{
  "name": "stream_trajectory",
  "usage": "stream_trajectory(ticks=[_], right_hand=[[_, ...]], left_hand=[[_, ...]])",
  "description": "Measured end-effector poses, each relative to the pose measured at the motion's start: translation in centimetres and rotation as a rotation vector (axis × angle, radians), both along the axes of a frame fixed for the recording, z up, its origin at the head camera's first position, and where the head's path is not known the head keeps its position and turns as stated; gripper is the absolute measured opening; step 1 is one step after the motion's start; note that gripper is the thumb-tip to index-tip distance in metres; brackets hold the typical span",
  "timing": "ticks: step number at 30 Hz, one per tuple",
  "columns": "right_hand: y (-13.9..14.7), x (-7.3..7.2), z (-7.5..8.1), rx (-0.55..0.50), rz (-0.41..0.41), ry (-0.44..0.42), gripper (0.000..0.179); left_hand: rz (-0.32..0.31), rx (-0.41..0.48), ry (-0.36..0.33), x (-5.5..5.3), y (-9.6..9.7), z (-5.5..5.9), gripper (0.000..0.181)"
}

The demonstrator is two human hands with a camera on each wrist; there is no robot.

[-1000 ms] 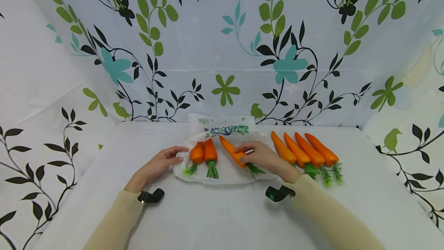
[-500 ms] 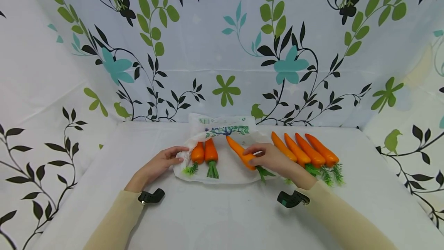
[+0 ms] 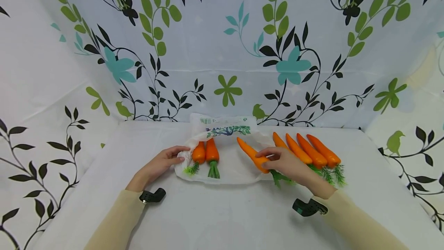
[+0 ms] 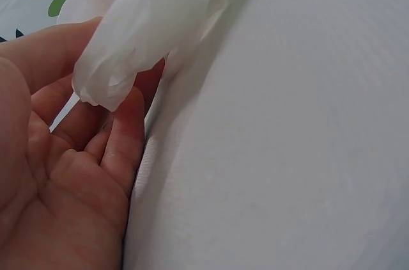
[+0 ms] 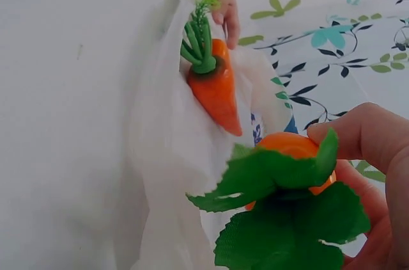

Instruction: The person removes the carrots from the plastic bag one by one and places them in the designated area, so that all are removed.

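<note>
My right hand (image 3: 289, 165) pinches an orange toy carrot (image 3: 250, 152) near its leafy end, above the right part of a white plastic bag (image 3: 230, 171). In the right wrist view, broad green leaves (image 5: 291, 219) hide much of that carrot. At the bag's left side, my left hand (image 3: 163, 162) grips its crumpled edge (image 4: 147, 27) between curled fingers and thumb. Two other toy carrots, a short one (image 3: 199, 153) and one with thick green stems (image 3: 212, 151), lie in the bag's mouth with their tips toward the back.
Right of the bag, several more toy carrots (image 3: 324, 151) lie slanted side by side on the white table (image 3: 222, 211), their green tops toward me. A patterned curtain (image 3: 208, 49) with leaves and birds hangs behind the table. Each wrist carries a black camera (image 3: 308, 206).
My right hand has moved right and slightly toward me with the pinched carrot, away from the two in the bag. The left hand stays at the bag's edge.
</note>
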State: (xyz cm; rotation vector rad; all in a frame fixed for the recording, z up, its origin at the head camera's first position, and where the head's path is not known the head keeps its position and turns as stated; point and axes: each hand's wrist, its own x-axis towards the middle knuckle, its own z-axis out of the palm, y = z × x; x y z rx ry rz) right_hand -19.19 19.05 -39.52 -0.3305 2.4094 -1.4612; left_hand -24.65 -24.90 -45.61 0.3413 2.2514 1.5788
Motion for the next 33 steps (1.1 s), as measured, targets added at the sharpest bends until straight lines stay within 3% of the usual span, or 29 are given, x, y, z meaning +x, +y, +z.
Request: stream_trajectory(ticks=[22,33], right_hand=[[5.8,2.8,2.4,0.127,-0.086,0.081,0.033],[8.9,3.4,2.5,0.154,-0.115,0.098,0.033]], left_hand=[[-0.01,0.003,0.009,0.1,0.1,0.3,0.045],[-0.005,-0.006,0.011,0.1,0.0,0.2,0.044]])
